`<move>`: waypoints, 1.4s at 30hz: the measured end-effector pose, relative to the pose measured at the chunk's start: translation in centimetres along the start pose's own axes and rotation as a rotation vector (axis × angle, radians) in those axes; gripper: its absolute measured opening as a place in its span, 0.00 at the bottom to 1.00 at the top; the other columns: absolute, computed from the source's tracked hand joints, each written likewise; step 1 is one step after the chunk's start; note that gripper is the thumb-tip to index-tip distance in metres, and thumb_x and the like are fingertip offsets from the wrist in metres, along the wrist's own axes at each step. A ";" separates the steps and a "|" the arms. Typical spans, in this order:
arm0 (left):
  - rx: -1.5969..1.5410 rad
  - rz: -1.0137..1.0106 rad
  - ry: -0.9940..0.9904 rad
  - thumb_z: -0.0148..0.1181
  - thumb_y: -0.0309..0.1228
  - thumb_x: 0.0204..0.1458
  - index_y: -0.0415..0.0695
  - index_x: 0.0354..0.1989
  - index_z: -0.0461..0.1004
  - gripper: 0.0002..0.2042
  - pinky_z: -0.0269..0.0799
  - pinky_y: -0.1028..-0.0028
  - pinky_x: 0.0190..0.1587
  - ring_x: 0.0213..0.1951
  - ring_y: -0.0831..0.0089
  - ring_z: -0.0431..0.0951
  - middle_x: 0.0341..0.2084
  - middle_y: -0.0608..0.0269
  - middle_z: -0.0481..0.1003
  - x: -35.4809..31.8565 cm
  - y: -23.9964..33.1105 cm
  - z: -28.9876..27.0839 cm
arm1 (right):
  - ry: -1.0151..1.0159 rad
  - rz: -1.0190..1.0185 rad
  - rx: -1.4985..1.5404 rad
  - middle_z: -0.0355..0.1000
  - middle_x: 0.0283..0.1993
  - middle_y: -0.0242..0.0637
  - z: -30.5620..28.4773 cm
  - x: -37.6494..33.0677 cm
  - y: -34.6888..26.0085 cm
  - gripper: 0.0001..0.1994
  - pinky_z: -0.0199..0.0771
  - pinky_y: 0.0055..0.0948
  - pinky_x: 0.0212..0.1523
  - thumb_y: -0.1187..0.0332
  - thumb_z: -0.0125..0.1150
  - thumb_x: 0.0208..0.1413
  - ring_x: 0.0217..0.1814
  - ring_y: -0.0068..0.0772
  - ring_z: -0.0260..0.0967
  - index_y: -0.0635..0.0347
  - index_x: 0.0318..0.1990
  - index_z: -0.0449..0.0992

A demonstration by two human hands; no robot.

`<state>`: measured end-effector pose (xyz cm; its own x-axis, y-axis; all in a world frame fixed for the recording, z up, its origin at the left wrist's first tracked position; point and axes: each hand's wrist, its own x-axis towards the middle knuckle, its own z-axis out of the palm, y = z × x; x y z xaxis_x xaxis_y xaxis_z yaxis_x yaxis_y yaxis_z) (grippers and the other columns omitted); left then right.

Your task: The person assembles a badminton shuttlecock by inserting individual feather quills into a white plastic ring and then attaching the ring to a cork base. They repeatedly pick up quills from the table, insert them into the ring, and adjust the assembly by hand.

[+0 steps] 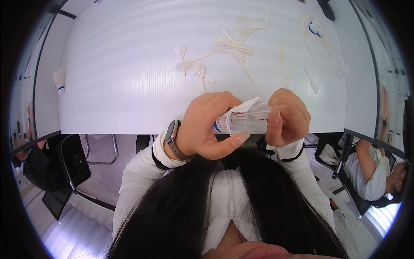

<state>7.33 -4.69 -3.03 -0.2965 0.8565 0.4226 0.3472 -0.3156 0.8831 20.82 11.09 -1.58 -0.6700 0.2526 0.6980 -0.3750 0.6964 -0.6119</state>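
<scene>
My left hand (202, 125) is wrapped round the base of a white shuttlecock (221, 124) with a blue band, just above the table's near edge. The shuttlecock lies on its side, its feather end toward the right. Only some feathers stand on it, with gaps between them. My right hand (290, 115) is closed, thumb against bent fingers, on the outer end of a white feather (258, 113). The feather's tip is hidden in the fingers. The left thumb is stretched out along the near side of the shuttlecock.
Loose feathers and broken quills (233, 45) lie scattered over the white table (129, 86). More feathers surround blue-banded cork bases (315, 29) at the far right. A whole shuttlecock (59, 80) stands at the left. Partitions close both sides; another person (371, 172) sits at the right.
</scene>
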 end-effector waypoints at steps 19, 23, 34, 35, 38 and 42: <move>-0.052 -0.101 -0.035 0.67 0.36 0.44 0.38 0.39 0.72 0.18 0.71 0.69 0.31 0.27 0.59 0.75 0.29 0.56 0.75 -0.1 0.4 0.2 | 0.038 -0.015 -0.021 0.68 0.21 0.35 0.0 -0.4 0.1 0.04 0.60 0.30 0.21 0.80 0.59 0.51 0.17 0.35 0.62 0.62 0.28 0.71; -0.045 -0.111 -0.054 0.67 0.35 0.44 0.38 0.40 0.72 0.18 0.71 0.70 0.32 0.28 0.60 0.76 0.29 0.56 0.75 -0.1 0.4 0.1 | 0.025 -0.004 -0.043 0.68 0.21 0.35 -0.1 -0.5 0.0 0.04 0.61 0.30 0.21 0.80 0.58 0.51 0.18 0.34 0.62 0.62 0.28 0.71; -0.118 -0.194 -0.019 0.65 0.31 0.42 0.39 0.40 0.70 0.17 0.70 0.73 0.33 0.28 0.64 0.73 0.28 0.57 0.73 -0.3 0.4 0.3 | 0.015 -0.015 -0.043 0.68 0.21 0.35 0.0 -0.4 0.1 0.04 0.59 0.30 0.20 0.80 0.59 0.51 0.17 0.34 0.61 0.62 0.28 0.71; -0.126 -0.201 -0.019 0.65 0.30 0.41 0.39 0.40 0.70 0.17 0.70 0.73 0.33 0.28 0.65 0.73 0.28 0.57 0.73 -0.3 0.4 0.3 | 0.015 -0.020 -0.047 0.68 0.21 0.35 0.0 -0.4 0.1 0.04 0.59 0.30 0.20 0.80 0.59 0.51 0.17 0.34 0.61 0.62 0.28 0.71; -0.181 -0.229 -0.012 0.64 0.29 0.41 0.39 0.40 0.70 0.17 0.69 0.74 0.33 0.28 0.69 0.72 0.28 0.59 0.72 -0.4 0.4 0.3 | 0.006 -0.021 -0.050 0.68 0.21 0.35 0.0 -0.4 0.1 0.04 0.59 0.30 0.20 0.80 0.60 0.50 0.17 0.34 0.61 0.61 0.29 0.71; -0.255 -0.264 0.002 0.63 0.28 0.41 0.39 0.39 0.69 0.16 0.67 0.76 0.32 0.27 0.73 0.69 0.27 0.62 0.71 -0.5 0.3 0.3 | -0.011 -0.047 -0.059 0.69 0.21 0.34 -0.1 -0.3 0.2 0.05 0.58 0.29 0.20 0.80 0.61 0.49 0.17 0.33 0.61 0.61 0.29 0.72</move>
<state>7.85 -5.06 -2.98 -0.3477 0.9215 0.1730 0.0252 -0.1753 0.9842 21.02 11.21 -1.87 -0.6600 0.2111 0.7210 -0.3681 0.7457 -0.5553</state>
